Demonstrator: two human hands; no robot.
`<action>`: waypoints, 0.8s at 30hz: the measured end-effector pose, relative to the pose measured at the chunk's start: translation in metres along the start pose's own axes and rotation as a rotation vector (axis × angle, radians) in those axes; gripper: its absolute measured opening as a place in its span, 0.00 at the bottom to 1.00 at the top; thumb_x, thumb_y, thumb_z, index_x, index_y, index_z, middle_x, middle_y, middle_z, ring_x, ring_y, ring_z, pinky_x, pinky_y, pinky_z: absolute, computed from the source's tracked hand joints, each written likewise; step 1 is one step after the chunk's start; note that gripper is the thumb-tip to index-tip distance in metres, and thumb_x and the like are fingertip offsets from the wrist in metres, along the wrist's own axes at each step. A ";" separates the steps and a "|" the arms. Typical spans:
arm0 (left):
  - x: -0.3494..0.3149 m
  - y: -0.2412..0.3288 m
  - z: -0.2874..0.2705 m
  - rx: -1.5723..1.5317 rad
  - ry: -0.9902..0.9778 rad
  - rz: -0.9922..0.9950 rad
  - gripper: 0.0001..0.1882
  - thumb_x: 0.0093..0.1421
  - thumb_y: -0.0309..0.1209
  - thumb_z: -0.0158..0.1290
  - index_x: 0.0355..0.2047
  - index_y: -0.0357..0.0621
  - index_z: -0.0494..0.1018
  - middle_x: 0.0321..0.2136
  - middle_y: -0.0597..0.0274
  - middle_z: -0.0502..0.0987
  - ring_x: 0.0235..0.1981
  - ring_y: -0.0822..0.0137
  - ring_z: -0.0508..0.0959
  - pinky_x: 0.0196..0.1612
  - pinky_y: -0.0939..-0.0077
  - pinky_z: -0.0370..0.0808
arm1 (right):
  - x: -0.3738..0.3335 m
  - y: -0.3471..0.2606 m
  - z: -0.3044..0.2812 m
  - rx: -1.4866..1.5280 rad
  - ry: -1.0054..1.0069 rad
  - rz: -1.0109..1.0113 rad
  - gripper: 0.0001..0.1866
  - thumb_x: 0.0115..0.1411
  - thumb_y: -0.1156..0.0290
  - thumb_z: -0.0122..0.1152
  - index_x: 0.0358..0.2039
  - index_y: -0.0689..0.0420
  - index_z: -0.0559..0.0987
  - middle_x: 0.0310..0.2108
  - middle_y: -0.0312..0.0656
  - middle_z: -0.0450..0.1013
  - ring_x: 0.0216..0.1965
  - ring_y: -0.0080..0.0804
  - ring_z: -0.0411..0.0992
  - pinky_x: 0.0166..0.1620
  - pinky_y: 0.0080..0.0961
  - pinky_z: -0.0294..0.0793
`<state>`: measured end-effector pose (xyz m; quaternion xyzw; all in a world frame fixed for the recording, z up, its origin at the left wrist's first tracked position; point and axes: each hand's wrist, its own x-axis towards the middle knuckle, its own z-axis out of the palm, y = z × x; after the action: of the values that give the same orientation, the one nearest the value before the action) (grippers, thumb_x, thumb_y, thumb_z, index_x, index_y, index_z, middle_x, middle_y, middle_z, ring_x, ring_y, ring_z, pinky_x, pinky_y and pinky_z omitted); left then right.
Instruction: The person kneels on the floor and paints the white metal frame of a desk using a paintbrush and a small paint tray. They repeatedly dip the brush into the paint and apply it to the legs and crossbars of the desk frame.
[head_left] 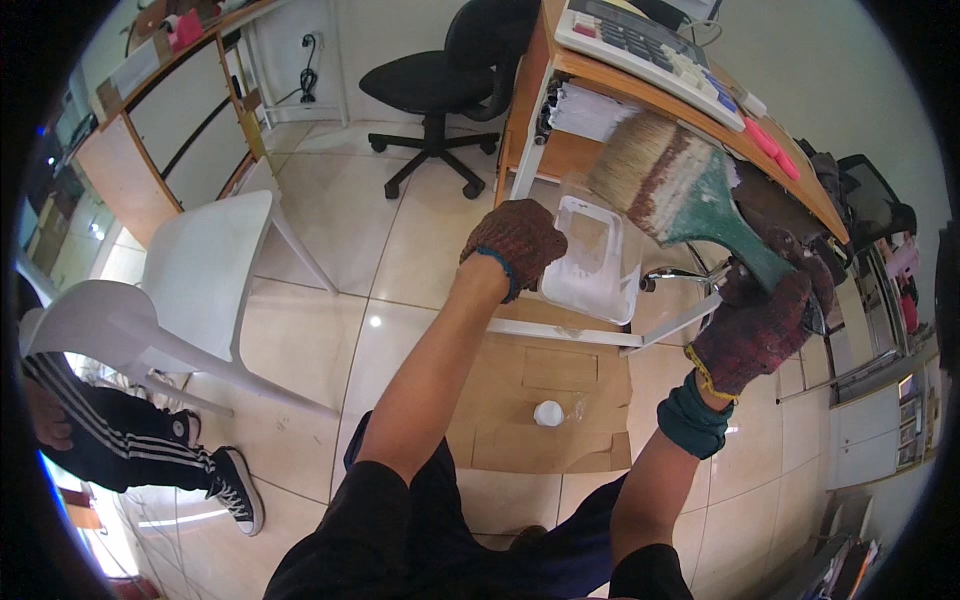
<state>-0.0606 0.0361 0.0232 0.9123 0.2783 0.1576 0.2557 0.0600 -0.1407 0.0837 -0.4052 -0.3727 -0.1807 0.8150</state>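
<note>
My right hand (757, 325), in a dark red knit glove with a green cuff, grips a wide paintbrush (720, 205). The brush has a green handle, worn in places, and tan bristles pointing up and left. In a similar glove, my left hand (514, 244) is closed on the left rim of a clear plastic tub (592, 285). White residue that looks like paint coats the inside of the tub. The bristles hang near the tub's upper right edge; whether they touch it I cannot tell. My left fingertips are hidden behind the rim.
A wooden desk (690, 100) with a keyboard (650, 65) and pink scissors (770, 148) stands ahead. Flattened cardboard (500, 400) lies on the tiled floor, with a small white cup (547, 413) on it. Left are a white chair (205, 260) and a person's leg (120, 430); farther back, a black swivel chair (435, 85).
</note>
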 end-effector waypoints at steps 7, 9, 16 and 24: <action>0.007 -0.001 0.002 0.178 -0.094 -0.042 0.09 0.53 0.31 0.48 0.26 0.43 0.77 0.31 0.50 0.77 0.37 0.53 0.77 0.39 0.61 0.75 | -0.010 -0.015 0.015 0.170 0.037 0.037 0.18 0.56 0.60 0.57 0.44 0.53 0.68 0.34 0.50 0.74 0.26 0.31 0.74 0.16 0.15 0.70; -0.001 0.008 -0.003 0.236 -0.099 0.027 0.08 0.54 0.29 0.47 0.26 0.46 0.77 0.33 0.51 0.76 0.39 0.53 0.77 0.39 0.61 0.75 | -0.009 -0.012 0.011 0.064 -0.022 0.041 0.18 0.57 0.60 0.57 0.44 0.53 0.68 0.34 0.49 0.74 0.26 0.31 0.74 0.17 0.15 0.70; 0.000 -0.006 0.004 0.094 0.054 0.083 0.20 0.51 0.43 0.43 0.22 0.36 0.74 0.19 0.43 0.75 0.26 0.48 0.77 0.36 0.58 0.73 | -0.007 -0.008 -0.001 0.055 0.005 0.012 0.18 0.58 0.58 0.56 0.44 0.53 0.67 0.36 0.50 0.73 0.25 0.28 0.71 0.19 0.15 0.68; -0.002 -0.003 0.001 0.100 0.052 0.135 0.20 0.51 0.43 0.44 0.22 0.36 0.74 0.21 0.43 0.75 0.27 0.47 0.77 0.37 0.57 0.73 | -0.009 -0.006 0.013 -0.020 0.131 0.090 0.15 0.58 0.60 0.55 0.41 0.53 0.68 0.33 0.49 0.74 0.17 0.26 0.68 0.15 0.15 0.66</action>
<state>-0.0632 0.0370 0.0204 0.9362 0.2302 0.1842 0.1914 0.0444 -0.1338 0.0854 -0.4170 -0.2982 -0.1739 0.8408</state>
